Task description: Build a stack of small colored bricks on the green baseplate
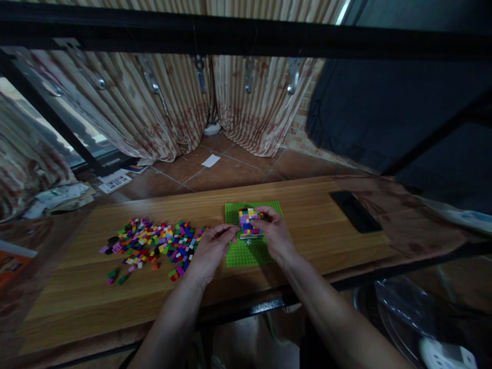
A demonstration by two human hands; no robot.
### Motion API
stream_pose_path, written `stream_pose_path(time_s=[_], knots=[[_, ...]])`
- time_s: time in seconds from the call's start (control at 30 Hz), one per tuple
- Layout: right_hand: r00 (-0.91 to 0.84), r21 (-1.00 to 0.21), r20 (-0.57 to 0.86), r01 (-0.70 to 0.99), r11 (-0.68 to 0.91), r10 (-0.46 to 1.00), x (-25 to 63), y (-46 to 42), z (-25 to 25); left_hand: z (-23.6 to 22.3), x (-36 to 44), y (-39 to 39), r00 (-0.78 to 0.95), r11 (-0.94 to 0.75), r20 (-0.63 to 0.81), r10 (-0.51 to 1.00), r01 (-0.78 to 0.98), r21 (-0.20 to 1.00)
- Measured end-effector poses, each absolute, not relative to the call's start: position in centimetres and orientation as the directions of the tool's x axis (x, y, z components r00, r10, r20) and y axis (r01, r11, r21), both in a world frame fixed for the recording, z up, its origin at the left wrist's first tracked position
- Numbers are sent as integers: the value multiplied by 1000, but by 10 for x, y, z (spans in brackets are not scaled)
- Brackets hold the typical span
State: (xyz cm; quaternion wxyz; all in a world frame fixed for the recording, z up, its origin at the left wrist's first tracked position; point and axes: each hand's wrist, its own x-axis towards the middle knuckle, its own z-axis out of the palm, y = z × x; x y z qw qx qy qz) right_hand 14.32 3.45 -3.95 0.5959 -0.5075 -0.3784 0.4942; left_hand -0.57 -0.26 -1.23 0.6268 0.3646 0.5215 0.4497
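A green studded baseplate (249,256) lies on the wooden board, and over it is a small block build (247,225) of many-coloured toy bricks. My right hand (277,236) is at the right side of this build, its thumb laid across the top and its fingers curled round the far right corner. Close to the build's left side is my left hand (213,248), with thumb and forefinger pinched together. Whatever sits between those fingertips is too small to make out. To the left, loose toy bricks (154,238) in many colours are spread in a heap.
A black phone-like slab (355,211) lies on the right of the wooden board (315,246). A dark metal bar (230,36) with hanging clips crosses the top of the view. Striped curtains (169,107), floor tiles and papers (115,180) are beyond the board.
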Motion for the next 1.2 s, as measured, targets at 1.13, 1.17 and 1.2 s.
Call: stream_pose_path(time_s=[1.13, 1.17, 1.2], knots=[[-226, -675, 478, 523, 520, 849, 129, -4, -17, 3, -6, -7, 193, 296, -224, 955, -635, 713], [-216, -692, 476, 507, 514, 853, 131, -3, -16, 1, -5, -7, 122, 257, -229, 966, -563, 785], [-205, -705, 471, 496, 506, 858, 133, -3, -16, -1, -5, -7, 48, 219, -222, 974, -466, 857]])
